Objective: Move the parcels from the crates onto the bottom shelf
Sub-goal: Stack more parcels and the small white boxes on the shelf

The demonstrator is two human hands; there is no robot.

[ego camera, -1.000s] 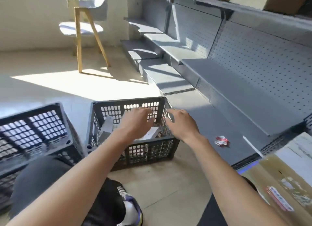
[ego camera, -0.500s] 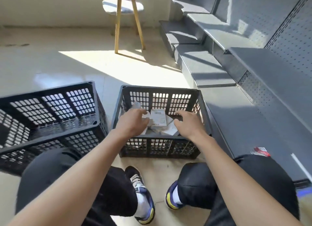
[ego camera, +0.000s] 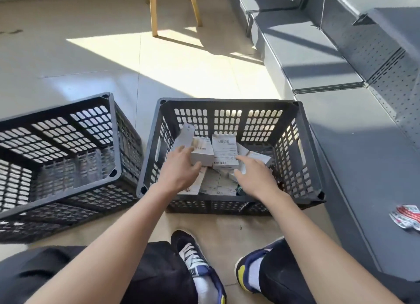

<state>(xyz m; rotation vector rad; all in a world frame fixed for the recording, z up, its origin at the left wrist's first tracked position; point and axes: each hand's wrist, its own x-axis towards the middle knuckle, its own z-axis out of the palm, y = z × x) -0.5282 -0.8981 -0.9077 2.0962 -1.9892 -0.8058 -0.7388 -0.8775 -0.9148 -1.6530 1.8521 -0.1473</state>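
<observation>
A dark grey slotted crate (ego camera: 302, 158) stands on the floor in front of me, holding several white parcels with barcode labels (ego camera: 223, 152). Both my hands reach down into it. My left hand (ego camera: 179, 169) is spread over a white box at the left of the pile, fingers apart. My right hand (ego camera: 254, 175) hovers over the parcels at the right, fingers apart, gripping nothing. The grey bottom shelf (ego camera: 363, 149) runs along the right, beside the crate.
A second slotted crate (ego camera: 61, 149) lies tipped at the left with no parcels showing inside. A small red and white packet (ego camera: 406, 217) lies on the bottom shelf. Wooden chair legs (ego camera: 154, 10) stand on the sunlit floor behind. My knees and shoes are below.
The view has tilted down and closer to the crate. Both hands have gone from the crate's rim down onto the parcels inside.
</observation>
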